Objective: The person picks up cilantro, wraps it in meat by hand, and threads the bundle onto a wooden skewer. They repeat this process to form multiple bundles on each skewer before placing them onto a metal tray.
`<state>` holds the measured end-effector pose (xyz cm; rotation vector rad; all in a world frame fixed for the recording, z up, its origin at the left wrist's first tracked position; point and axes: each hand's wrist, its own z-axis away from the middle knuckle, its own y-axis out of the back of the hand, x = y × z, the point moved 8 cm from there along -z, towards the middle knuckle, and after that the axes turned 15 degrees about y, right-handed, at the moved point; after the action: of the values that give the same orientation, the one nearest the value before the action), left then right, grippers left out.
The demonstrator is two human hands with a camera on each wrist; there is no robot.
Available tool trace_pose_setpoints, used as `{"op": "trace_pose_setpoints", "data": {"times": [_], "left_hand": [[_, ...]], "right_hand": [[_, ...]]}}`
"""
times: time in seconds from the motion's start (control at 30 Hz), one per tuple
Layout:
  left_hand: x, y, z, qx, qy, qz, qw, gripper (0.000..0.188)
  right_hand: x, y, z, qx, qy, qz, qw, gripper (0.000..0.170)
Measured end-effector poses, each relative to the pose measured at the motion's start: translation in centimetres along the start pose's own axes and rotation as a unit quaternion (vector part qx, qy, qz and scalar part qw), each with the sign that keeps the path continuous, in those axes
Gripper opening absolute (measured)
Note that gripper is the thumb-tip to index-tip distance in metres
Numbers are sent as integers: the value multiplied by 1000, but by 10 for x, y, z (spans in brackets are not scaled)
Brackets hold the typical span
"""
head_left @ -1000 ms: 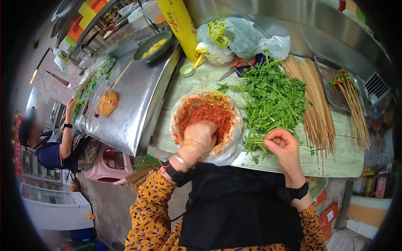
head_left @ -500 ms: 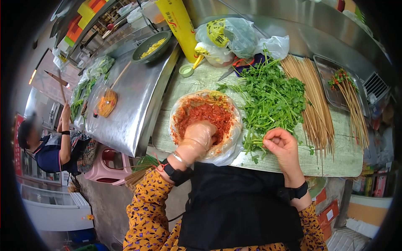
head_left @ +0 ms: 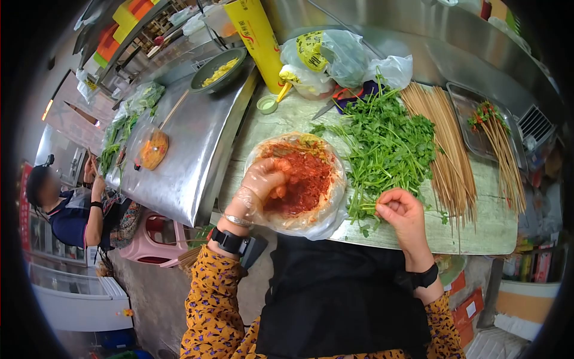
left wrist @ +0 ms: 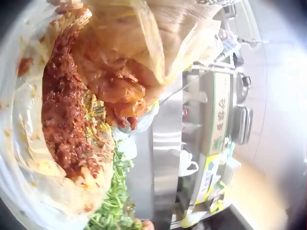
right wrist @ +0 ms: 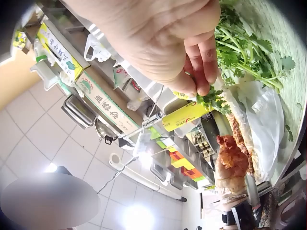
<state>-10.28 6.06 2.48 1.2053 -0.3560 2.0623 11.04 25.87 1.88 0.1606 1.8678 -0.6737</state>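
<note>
One left hand [head_left: 260, 180] is apparently portioning, gripping red mixture [head_left: 311, 185], right hand [head_left: 403, 212] pinching a sprig [right wrist: 214, 101], likely requiring a clear lift.

Your left hand [head_left: 260, 182] wears a thin, crinkled, glossy plastic glove [head_left: 244, 198]. Before you are coarse, wet-looking paste [head_left: 311, 179] inside a shiny, wrinkled plastic bag [head_left: 323, 226], matt wooden skewers [head_left: 445, 155], a smooth, reflective metal counter [head_left: 185, 167] and your dull cloth apron [head_left: 341, 305].

Dark bowl [head_left: 230, 79] of yellow pieces [head_left: 219, 70] on metal worktop [head_left: 185, 155]; clear bag of orange food [head_left: 152, 148] there too. Long yellow pack [head_left: 256, 42] just left of tied plastic bags [head_left: 329, 54]. Pink stool [head_left: 139, 238] beside metal worktop. Second person [head_left: 69, 221], dark-blue top, at far left.
</note>
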Motion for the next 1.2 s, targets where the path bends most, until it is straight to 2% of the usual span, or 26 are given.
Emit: {"op": "trace_pose_setpoints", "data": {"times": [0.03, 0.07, 0.1, 0.17, 0.3, 0.47, 0.6, 0.67, 0.77, 1.0, 1.07, 1.2], "left_hand": [[-6, 0, -4, -59, 21, 115, 991, 12], [-8, -1, -6, -108, 21, 161, 981, 18], [-7, -3, -4, -108, 20, 161, 981, 18], [-8, -7, -2, -88, 45, 262, 960, 19], [-10, -8, 0, -88, 5, 283, 955, 19], [-13, -2, -2, -54, -37, 250, 966, 20], [-9, -6, 4, -53, -33, 272, 960, 18], [-12, -1, 2, -25, -35, 201, 979, 15], [-8, 0, 4, -19, -66, 171, 983, 15], [-10, -1, 10, -2, -54, 169, 984, 19], [-13, 1, 10, 9, -68, 246, 967, 19], [-11, -3, 11, -28, -97, 281, 954, 17]], "right_hand": [[0, -1, 0, -1, 2, -1, 1000, 12], [0, -1, 0, 0, 2, 2, 1000, 12], [1, 0, 0, 1, 1, 5, 1000, 12], [0, 0, 1, 2, 1, 3, 1000, 13], [-1, 0, 1, 0, 1, -4, 1000, 14], [0, -2, 1, 1, -3, 2, 1000, 13], [3, -3, 1, -3, -5, 2, 1000, 13], [2, -4, 2, -6, -3, 7, 1000, 13], [2, -5, 1, -12, 1, 15, 1000, 13], [4, -8, 2, -18, -5, 19, 1000, 13], [4, -8, 3, -19, -5, 23, 1000, 12], [2, -9, 3, -32, 7, 70, 997, 11]]}}
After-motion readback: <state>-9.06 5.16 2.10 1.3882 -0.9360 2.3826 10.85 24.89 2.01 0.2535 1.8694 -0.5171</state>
